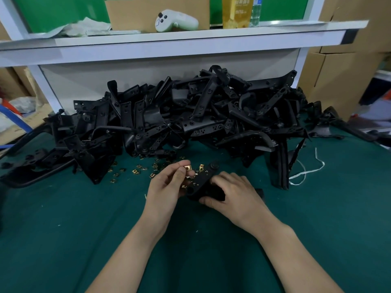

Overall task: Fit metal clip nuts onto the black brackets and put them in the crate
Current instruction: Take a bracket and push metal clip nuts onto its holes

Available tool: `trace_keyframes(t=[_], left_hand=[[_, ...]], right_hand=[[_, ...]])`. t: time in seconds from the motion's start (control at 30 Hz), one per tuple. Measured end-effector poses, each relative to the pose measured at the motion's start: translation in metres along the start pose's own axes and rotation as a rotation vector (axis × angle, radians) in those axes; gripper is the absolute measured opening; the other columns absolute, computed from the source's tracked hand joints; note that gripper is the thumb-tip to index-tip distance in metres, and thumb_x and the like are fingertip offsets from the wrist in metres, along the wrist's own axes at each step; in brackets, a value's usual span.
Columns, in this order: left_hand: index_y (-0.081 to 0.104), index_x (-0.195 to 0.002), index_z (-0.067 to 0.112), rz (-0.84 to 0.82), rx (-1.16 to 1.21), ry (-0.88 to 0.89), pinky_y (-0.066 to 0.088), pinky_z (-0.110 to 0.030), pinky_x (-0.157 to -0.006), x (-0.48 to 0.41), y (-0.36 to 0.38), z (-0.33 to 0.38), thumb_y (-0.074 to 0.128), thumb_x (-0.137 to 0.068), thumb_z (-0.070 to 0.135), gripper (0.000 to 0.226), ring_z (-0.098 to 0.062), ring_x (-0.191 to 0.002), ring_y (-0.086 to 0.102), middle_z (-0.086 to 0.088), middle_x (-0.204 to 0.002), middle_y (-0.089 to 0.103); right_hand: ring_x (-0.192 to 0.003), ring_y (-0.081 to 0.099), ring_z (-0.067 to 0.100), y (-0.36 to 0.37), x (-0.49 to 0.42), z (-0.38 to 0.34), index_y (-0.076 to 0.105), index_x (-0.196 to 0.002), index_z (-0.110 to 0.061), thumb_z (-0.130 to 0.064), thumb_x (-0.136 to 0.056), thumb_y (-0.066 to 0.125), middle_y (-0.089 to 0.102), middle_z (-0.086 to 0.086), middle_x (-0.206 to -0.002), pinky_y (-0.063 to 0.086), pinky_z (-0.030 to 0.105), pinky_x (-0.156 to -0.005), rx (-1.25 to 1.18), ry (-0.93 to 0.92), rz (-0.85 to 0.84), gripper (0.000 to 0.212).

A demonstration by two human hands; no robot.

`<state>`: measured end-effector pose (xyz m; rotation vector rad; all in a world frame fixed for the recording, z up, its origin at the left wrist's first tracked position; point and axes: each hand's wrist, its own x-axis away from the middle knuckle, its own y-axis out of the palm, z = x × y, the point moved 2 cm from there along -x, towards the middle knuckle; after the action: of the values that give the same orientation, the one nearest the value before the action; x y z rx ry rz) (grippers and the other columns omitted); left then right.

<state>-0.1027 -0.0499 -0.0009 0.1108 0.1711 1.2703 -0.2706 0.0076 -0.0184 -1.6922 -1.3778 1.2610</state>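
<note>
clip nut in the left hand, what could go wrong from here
The clip nut is only pinched by the left hand; it could slip and drop among the loose nuts on the mat.
The bracket pile sits close behind the right hand's bracket; a nudge might topple parts onto it.

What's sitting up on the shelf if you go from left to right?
Crumpled grey sheet → white controller → yellow carton → water bottle.
</note>
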Motion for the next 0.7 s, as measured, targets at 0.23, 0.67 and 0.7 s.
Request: trace_keyframes(t=[0.23,0.67,0.7], left_hand=[[0.074,-0.108,0.022,0.02,0.031,-0.01,0.057,-0.03,-0.08,-0.0008,-0.0006,0.0006,0.058,-0.101,0.014,0.019,-0.013,-0.091,0.071,-0.002,-0.102,0.078],[0.074,-0.109,0.021,0.018,0.053,0.009,0.058,-0.025,-0.075,-0.0008,-0.001,0.0009,0.06,-0.1,0.019,0.017,-0.011,-0.086,0.069,-0.001,-0.103,0.077],[0.074,-0.109,0.021,0.014,0.058,0.009,0.057,-0.024,-0.074,-0.001,-0.0012,0.0009,0.061,-0.099,0.018,0.017,-0.01,-0.085,0.069,-0.001,-0.104,0.077]], right_hand=[[-0.091,0.036,0.0,-0.0011,-0.0007,-0.0008,0.058,-0.112,-0.036,-0.077,-0.081,0.038,0.055,-0.024,-0.106,0.029,0.028,-0.085,-0.046,-0.027,0.04,0.056],[-0.094,0.037,-0.001,-0.0045,-0.0005,-0.0007,0.061,-0.113,-0.034,-0.073,-0.083,0.045,0.046,-0.029,-0.102,0.027,0.026,-0.088,-0.057,-0.03,0.06,0.052],[-0.093,0.037,-0.001,-0.0046,-0.0003,-0.0009,0.06,-0.112,-0.034,-0.073,-0.083,0.045,0.045,-0.029,-0.102,0.027,0.026,-0.088,-0.059,-0.031,0.06,0.051]])
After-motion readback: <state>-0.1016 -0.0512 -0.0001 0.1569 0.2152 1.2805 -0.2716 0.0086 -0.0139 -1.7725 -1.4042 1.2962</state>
